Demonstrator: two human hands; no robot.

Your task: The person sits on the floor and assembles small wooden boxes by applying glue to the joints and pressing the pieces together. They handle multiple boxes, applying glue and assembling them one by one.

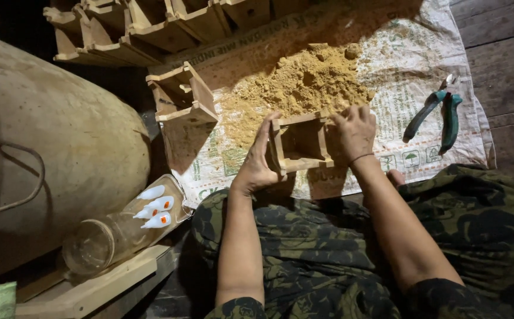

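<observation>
I hold the small wooden box (300, 142) between both hands, just above the sack (410, 53) and right before the sawdust pile (304, 82). My left hand (258, 162) presses flat against its left wall, fingers spread; my right hand (354, 131) curls over the right wall. Its open side faces me.

Dark floor planks (505, 53) are seen at two o'clock; a printed sack (410, 53) is spread there, brightly lit.
</observation>
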